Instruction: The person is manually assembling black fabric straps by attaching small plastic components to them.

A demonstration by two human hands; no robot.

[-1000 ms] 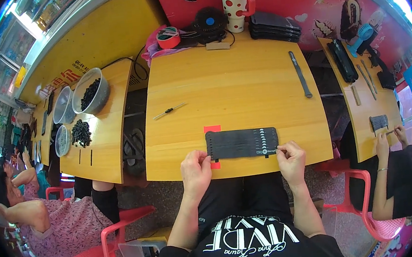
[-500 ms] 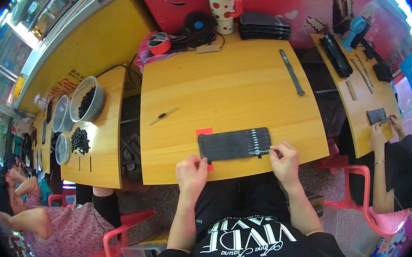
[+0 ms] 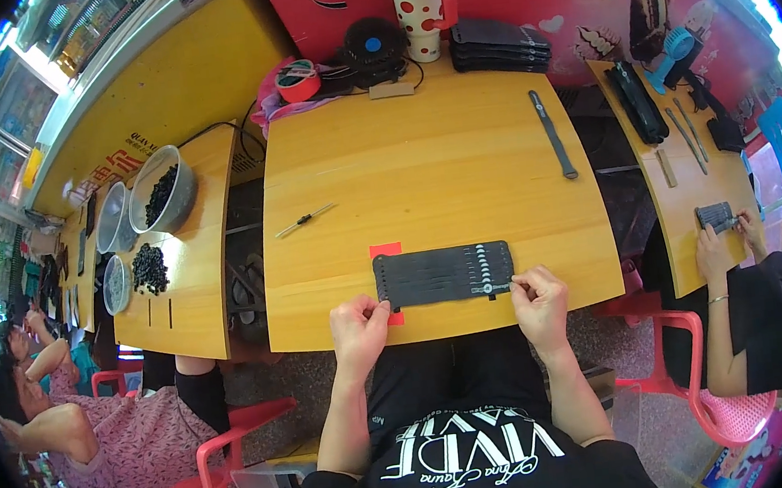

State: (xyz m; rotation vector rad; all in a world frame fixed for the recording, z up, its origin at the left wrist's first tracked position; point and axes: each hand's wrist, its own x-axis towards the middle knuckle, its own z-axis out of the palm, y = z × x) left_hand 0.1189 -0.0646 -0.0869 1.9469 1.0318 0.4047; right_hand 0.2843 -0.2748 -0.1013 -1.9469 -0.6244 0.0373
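Note:
In front of me lies a flat dark rectangle of several black straps (image 3: 446,274) set side by side, with a column of pale marks near its right end. My left hand (image 3: 359,327) is closed in a pinch at the lower left corner of this row, on the end of the nearest strap. At the lower right corner my right hand (image 3: 540,305) pinches that strap's other end. Red tape (image 3: 386,249) shows beyond and below the row's left side.
A single dark strap (image 3: 553,134) lies at the far right, and a thin rod with a black middle (image 3: 306,219) at the left. Behind stand a dotted tumbler (image 3: 418,15), a fan (image 3: 373,48) and stacked black bundles (image 3: 501,45). People sit at both side tables.
My hands stay at the two lower corners with almost no movement. At the right table, the other person's hands have shifted slightly around a small dark row.

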